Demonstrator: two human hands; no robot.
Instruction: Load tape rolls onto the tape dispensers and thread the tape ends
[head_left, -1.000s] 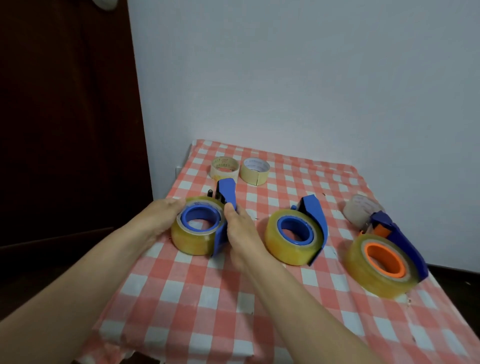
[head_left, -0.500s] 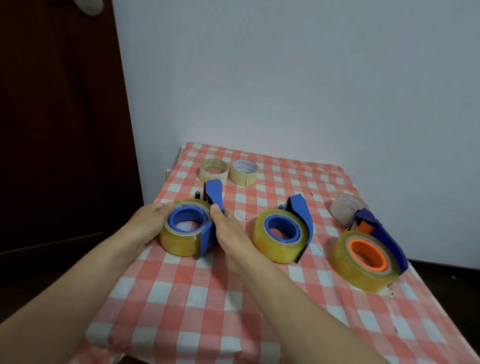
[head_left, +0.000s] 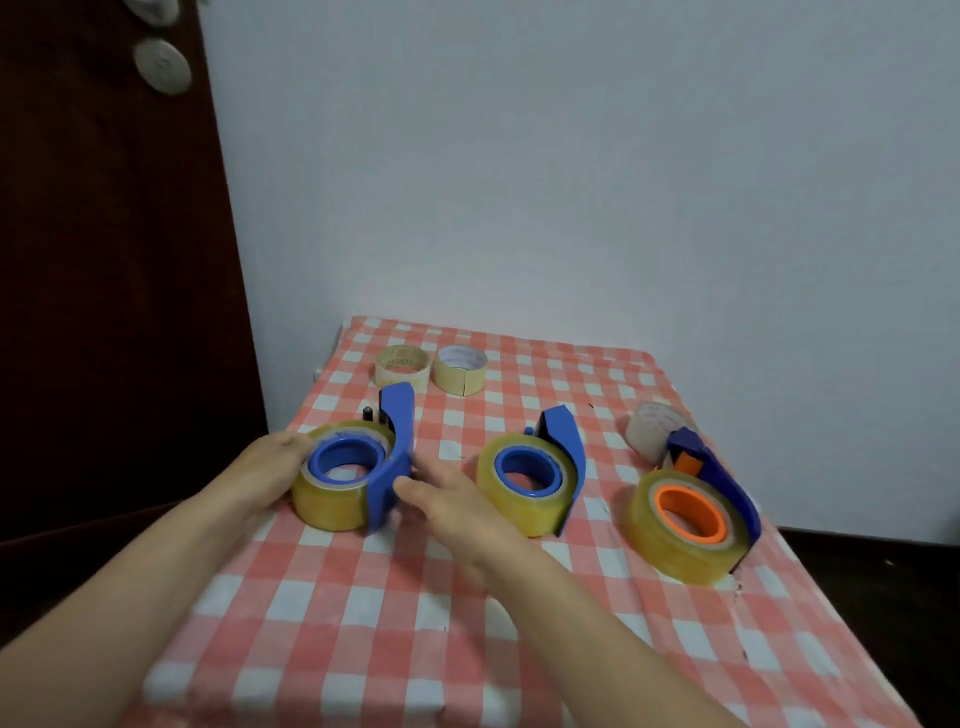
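The table (head_left: 363, 613), covered in a red-and-white check cloth, carries three loaded tape dispensers in a row across its middle. The left dispenser (head_left: 395, 457) sits nearest the person, its yellow tape roll (head_left: 332, 501) seated on a blue hub. The middle dispenser (head_left: 563, 457) holds a second yellow roll, also on a blue hub. The right dispenser (head_left: 722, 483) holds a third roll on an orange hub. At the far edge stand two spent cardboard cores (head_left: 431, 369), side by side; a third pale core (head_left: 649, 428) lies just behind the right dispenser.

Compared with half a second ago, the right hand (head_left: 457, 499) has come off the blue frame of the left dispenser and now lies low on the cloth between the left and middle dispensers, its fingers loosely spread and gripping nothing; only the thumb tip remains near the frame. The left hand (head_left: 270, 467) keeps contact with the left side of the left roll, fingers curved against it, steadying rather than pinching.

Judgement: all three rolls appear seated. Whether the tape ends are threaded past the cutters cannot be told from this view. The release suggests that work on the left dispenser is ending.
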